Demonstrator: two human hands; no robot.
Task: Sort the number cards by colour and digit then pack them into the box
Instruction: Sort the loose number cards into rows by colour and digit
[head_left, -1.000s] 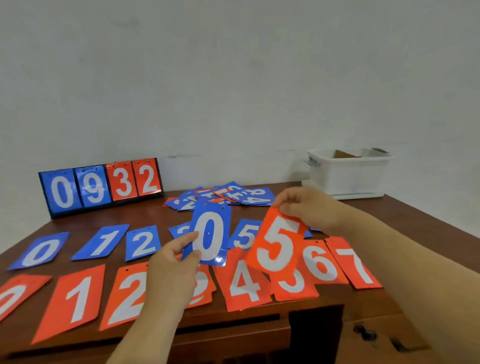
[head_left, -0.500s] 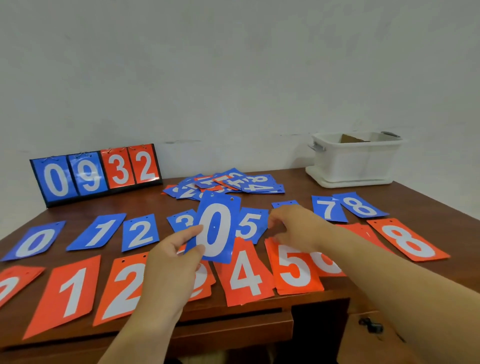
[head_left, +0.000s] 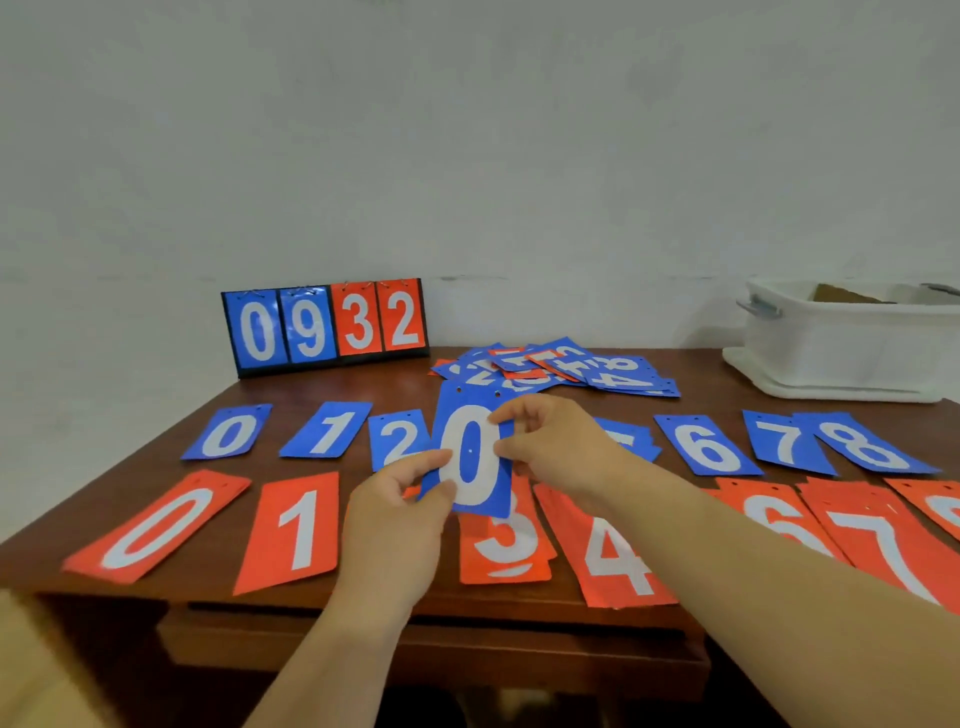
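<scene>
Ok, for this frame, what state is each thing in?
Blue 0 card in hand: lifted upright, pinched by both hands.
Left hand: gripping its lower left edge.
Right hand: gripping its right edge.
White plastic box: open, lid beneath.
Black-framed scoreboard: standing, showing 0932.
Unsorted card heap: loose, overlapping.

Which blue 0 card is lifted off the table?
The blue 0 card pinched between both hands; the other blue 0 card lies flat at the row's left end.
</scene>
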